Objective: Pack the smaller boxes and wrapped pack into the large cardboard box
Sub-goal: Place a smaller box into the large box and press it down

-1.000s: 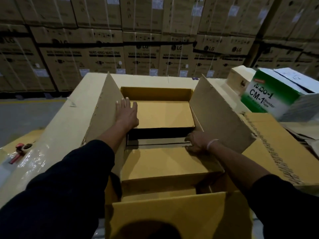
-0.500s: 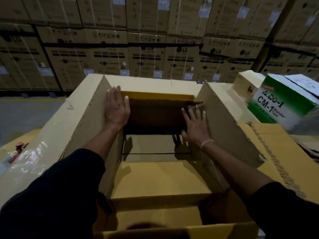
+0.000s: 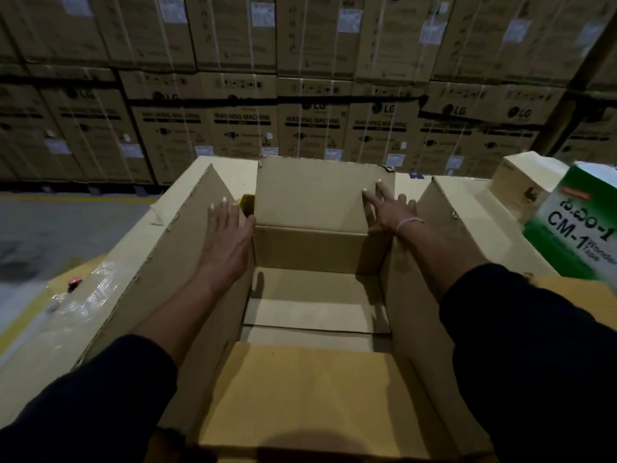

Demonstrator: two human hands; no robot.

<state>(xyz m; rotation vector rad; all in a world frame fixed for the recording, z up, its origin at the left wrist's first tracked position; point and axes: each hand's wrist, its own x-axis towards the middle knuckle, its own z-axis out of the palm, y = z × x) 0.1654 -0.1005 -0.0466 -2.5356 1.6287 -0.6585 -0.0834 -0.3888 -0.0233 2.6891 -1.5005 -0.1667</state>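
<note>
The large cardboard box [image 3: 317, 248] stands open in front of me, its inside bare down to the floor flaps. Its far flap [image 3: 317, 192] stands upright. My right hand [image 3: 389, 210] lies flat with straight fingers against the right part of that flap. My left hand [image 3: 230, 232] is open, fingers straight, pressed on the left side flap [image 3: 160, 272] near the far left corner. The near flap [image 3: 300, 396] hangs inward at the bottom. A green and white tape carton [image 3: 577, 235] and a small tan box [image 3: 524, 185] sit at the right.
The box rests on a big pale carton [image 3: 100, 295] partly covered in shiny plastic wrap. A small red object [image 3: 74, 283] lies at its left edge. Stacked washing-machine cartons [image 3: 300, 95] form a wall behind. Grey floor [image 3: 50, 228] shows at the left.
The far flap, folded down inside the box a second ago, has been swung up and now stands upright. Both hands moved forward and up with it.
</note>
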